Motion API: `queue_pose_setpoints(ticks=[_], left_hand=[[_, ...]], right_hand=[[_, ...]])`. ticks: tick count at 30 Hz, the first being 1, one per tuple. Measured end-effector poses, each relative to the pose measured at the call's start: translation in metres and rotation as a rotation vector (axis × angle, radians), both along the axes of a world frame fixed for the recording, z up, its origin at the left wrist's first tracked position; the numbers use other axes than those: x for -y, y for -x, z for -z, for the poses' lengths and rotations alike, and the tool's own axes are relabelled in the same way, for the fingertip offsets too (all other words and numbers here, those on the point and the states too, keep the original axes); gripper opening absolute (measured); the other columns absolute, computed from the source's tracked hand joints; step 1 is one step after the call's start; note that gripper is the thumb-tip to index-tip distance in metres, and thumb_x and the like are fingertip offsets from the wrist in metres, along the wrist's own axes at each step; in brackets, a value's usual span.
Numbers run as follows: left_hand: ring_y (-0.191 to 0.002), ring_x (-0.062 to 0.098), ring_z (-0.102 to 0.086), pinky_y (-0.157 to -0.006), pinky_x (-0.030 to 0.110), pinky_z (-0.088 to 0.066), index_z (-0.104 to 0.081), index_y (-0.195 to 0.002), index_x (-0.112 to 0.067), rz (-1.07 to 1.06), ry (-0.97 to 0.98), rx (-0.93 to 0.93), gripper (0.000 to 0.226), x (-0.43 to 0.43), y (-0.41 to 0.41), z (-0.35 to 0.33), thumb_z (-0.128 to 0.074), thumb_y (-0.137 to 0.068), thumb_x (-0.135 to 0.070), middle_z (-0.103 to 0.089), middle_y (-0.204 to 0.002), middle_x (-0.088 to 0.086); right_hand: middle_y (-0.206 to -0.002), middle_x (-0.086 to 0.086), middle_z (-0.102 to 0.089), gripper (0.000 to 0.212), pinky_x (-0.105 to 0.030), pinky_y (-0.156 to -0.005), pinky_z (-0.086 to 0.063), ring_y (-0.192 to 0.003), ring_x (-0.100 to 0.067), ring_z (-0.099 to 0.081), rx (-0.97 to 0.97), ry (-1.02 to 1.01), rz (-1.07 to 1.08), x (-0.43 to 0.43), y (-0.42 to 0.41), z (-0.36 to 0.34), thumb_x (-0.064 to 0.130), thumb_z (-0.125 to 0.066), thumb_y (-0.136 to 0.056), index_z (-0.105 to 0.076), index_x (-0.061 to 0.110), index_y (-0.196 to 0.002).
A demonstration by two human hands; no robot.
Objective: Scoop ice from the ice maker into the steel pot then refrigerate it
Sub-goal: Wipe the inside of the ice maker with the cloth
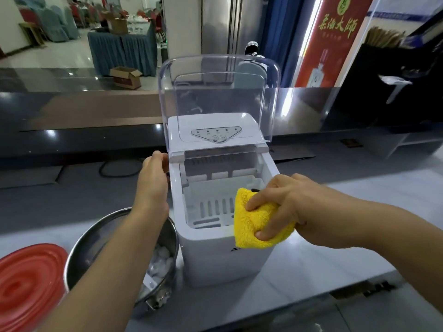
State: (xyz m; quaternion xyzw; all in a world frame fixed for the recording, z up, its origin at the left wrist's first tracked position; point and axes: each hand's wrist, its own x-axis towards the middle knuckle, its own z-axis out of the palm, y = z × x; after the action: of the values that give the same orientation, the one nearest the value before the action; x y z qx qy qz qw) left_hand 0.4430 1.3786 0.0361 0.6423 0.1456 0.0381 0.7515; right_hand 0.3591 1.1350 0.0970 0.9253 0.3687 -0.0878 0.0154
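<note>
The white ice maker (211, 255) stands in the middle of the counter with its clear lid (220, 92) raised upright. Its white slotted basket (211, 207) shows no ice. My left hand (153, 180) rests against the machine's upper left side; its fingers are hidden behind the edge. My right hand (285, 207) grips a folded yellow cloth (251, 226) at the machine's front right rim. The steel pot (96, 238) sits left of the machine, under my left forearm, with ice cubes (161, 262) inside.
A red round lid (28, 283) lies at the left front of the pale counter (323, 271). Behind the machine runs a raised dark glossy ledge (84, 109). A black cable (117, 168) lies behind the left hand.
</note>
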Motion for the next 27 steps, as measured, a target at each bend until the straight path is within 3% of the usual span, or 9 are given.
queue_pose_setpoints(ticks=[3,6,11,13,15,18,23,27], left_hand=[[-0.095,0.027,-0.061,-0.076,0.038,-0.051,-0.056,-0.116,-0.013,-0.025,0.017,-0.010,0.036,0.008,0.005,-0.005,-0.035,-0.097,-0.035,-0.063,-0.108,0.013],[-0.101,0.029,-0.062,-0.086,0.044,-0.051,-0.059,-0.114,-0.016,-0.048,0.009,-0.005,0.031,0.010,0.008,-0.006,-0.040,-0.096,-0.032,-0.063,-0.113,0.014],[-0.100,0.022,-0.064,-0.090,0.046,-0.051,-0.065,-0.110,-0.026,-0.048,-0.028,0.033,0.028,0.013,0.017,-0.005,-0.049,-0.090,-0.038,-0.067,-0.111,0.002],[-0.104,0.024,-0.063,-0.092,0.047,-0.050,-0.062,-0.117,-0.027,-0.046,-0.042,0.033,0.031,0.014,0.020,-0.005,-0.051,-0.088,-0.035,-0.067,-0.112,0.000],[-0.099,0.021,-0.064,-0.080,0.040,-0.053,-0.061,-0.116,-0.025,-0.026,-0.061,0.056,0.028,0.016,0.023,-0.007,-0.051,-0.090,-0.023,-0.068,-0.107,-0.002],[-0.086,0.011,-0.061,-0.061,0.026,-0.046,-0.058,-0.113,-0.027,-0.014,-0.087,0.082,0.026,0.021,0.027,-0.009,-0.050,-0.092,-0.016,-0.065,-0.097,-0.009],[-0.091,0.019,-0.061,-0.063,0.030,-0.047,-0.054,-0.123,-0.024,-0.050,-0.118,0.041,0.033,0.020,0.020,-0.003,-0.046,-0.094,-0.012,-0.063,-0.106,-0.001],[-0.093,0.020,-0.061,-0.066,0.031,-0.047,-0.053,-0.121,-0.026,-0.060,-0.149,0.051,0.031,0.019,0.016,0.000,-0.046,-0.095,-0.011,-0.062,-0.106,-0.002]], right_hand=[[-0.137,0.021,-0.046,0.067,-0.038,-0.077,-0.042,-0.115,-0.021,-0.043,0.070,-0.013,0.056,0.021,0.004,0.005,-0.004,-0.071,-0.068,-0.066,0.052,-0.106],[-0.138,0.025,-0.042,0.069,-0.036,-0.079,-0.038,-0.118,-0.022,-0.041,0.113,0.004,0.105,0.038,0.005,0.006,-0.003,-0.069,-0.070,-0.063,0.054,-0.108],[-0.124,0.010,-0.062,0.071,-0.035,-0.063,-0.033,-0.100,-0.031,-0.058,0.258,0.015,0.181,0.070,-0.009,0.002,-0.011,-0.082,-0.045,-0.073,0.043,-0.090],[-0.133,0.013,-0.055,0.064,-0.035,-0.074,-0.033,-0.114,-0.028,-0.051,0.215,-0.024,0.206,0.071,-0.014,-0.002,-0.008,-0.078,-0.060,-0.072,0.044,-0.098],[-0.143,0.021,-0.040,0.057,-0.031,-0.086,-0.031,-0.127,-0.019,-0.035,0.157,-0.029,0.228,0.072,-0.020,-0.003,-0.001,-0.067,-0.079,-0.066,0.048,-0.110],[-0.146,0.024,-0.031,0.060,-0.030,-0.095,-0.033,-0.128,-0.014,-0.028,0.103,-0.020,0.269,0.067,-0.031,-0.008,0.001,-0.058,-0.086,-0.059,0.051,-0.118],[-0.145,0.016,-0.032,0.066,-0.039,-0.096,-0.039,-0.119,-0.022,-0.035,0.078,-0.100,0.301,0.052,-0.060,-0.003,0.000,-0.055,-0.083,-0.053,0.051,-0.125],[-0.143,0.015,-0.033,0.053,-0.033,-0.086,-0.041,-0.117,-0.021,-0.035,0.122,-0.092,0.315,0.037,-0.075,-0.002,0.014,-0.056,-0.086,-0.053,0.048,-0.127]])
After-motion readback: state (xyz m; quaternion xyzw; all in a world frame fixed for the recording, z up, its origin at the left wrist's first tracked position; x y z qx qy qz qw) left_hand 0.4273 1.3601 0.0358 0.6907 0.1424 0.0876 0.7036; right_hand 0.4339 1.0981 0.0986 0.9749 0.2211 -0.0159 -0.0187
